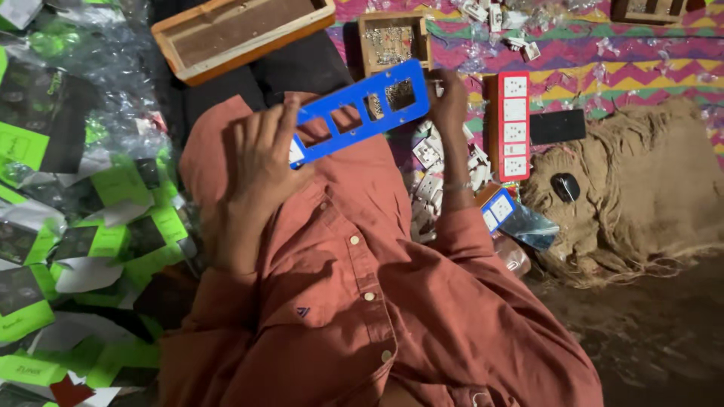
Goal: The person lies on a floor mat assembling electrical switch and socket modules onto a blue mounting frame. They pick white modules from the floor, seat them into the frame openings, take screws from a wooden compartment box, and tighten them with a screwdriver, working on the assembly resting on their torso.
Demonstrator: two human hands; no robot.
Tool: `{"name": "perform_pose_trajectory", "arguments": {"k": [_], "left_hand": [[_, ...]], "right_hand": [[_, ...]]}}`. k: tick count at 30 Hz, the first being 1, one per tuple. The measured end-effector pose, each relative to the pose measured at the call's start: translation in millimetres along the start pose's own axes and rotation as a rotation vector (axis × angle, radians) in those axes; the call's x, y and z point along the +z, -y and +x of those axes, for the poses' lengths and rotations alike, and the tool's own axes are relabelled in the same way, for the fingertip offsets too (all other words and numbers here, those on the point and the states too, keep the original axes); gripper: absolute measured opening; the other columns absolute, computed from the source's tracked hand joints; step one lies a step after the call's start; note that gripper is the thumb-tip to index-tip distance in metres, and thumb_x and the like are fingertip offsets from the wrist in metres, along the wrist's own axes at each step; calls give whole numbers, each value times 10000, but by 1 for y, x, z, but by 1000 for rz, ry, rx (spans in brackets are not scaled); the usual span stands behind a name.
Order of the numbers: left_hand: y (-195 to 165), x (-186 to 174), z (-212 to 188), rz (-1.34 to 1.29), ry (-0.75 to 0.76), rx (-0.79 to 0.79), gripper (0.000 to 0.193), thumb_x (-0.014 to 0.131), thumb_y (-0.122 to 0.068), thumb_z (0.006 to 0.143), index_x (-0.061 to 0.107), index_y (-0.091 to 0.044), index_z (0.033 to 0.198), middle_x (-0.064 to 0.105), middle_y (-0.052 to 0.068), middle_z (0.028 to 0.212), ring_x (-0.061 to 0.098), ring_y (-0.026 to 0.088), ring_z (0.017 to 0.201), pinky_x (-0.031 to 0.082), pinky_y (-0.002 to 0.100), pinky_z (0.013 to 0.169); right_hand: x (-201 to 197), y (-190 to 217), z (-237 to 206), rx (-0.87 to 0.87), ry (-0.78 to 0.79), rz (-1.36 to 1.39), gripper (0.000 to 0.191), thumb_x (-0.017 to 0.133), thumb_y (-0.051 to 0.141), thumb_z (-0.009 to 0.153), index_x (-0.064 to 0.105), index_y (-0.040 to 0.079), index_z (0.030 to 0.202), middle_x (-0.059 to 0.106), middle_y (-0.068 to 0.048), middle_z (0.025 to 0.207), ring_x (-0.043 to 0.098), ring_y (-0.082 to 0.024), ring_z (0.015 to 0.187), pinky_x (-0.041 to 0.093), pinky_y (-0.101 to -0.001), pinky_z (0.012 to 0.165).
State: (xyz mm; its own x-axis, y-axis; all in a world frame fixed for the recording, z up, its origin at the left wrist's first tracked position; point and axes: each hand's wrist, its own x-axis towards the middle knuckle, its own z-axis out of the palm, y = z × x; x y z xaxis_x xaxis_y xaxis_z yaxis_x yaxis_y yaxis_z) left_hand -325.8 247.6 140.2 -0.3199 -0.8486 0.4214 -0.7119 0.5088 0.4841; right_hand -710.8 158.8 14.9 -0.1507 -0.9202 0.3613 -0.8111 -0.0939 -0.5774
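I hold a long blue plastic plate (360, 111) with several rectangular cut-outs across my lap, tilted up to the right. My left hand (262, 154) grips its lower left end, fingers spread over the front. My right hand (449, 102) holds the upper right end. Through the cut-outs I see a white part at the left and small metal parts near the right end. My rust-coloured shirt (354, 294) fills the lower middle of the view.
A red board with white switches (513, 124) and loose white switches (434, 181) lie right of my lap. Wooden trays (234, 34) (392, 41) sit ahead. Green-and-black packets (83, 249) cover the left. A burlap sack (641, 188) with a black mouse (566, 187) lies at right.
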Motion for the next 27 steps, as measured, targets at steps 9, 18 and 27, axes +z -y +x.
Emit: {"name": "perform_pose_trajectory", "arguments": {"k": [9, 18, 27], "left_hand": [[8, 18, -9, 37, 44, -20, 866, 849, -261, 724, 517, -9, 1484, 582, 163, 1385, 548, 358, 1169, 418, 495, 971], [16, 20, -9, 2, -18, 52, 908, 880, -277, 751, 475, 60, 1490, 586, 189, 1385, 564, 354, 1199, 417, 491, 1002], [18, 21, -13, -41, -61, 82, 871, 901, -246, 805, 460, 44, 1498, 570, 186, 1424, 572, 340, 1272, 425, 452, 1110]], "right_hand": [[-33, -96, -42, 276, 392, 177, 297, 746, 304, 958, 745, 116, 1188, 701, -153, 1201, 740, -306, 1093, 598, -371, 972], [-46, -56, -78, 78, 437, -203, 557, 939, 245, 708, 723, 66, 1189, 713, -152, 1151, 669, -339, 1041, 547, -432, 879], [-78, -39, -76, 192, 276, 1, 364, 862, 83, 824, 727, 24, 1157, 728, -117, 1101, 698, -240, 989, 545, -355, 749]]}}
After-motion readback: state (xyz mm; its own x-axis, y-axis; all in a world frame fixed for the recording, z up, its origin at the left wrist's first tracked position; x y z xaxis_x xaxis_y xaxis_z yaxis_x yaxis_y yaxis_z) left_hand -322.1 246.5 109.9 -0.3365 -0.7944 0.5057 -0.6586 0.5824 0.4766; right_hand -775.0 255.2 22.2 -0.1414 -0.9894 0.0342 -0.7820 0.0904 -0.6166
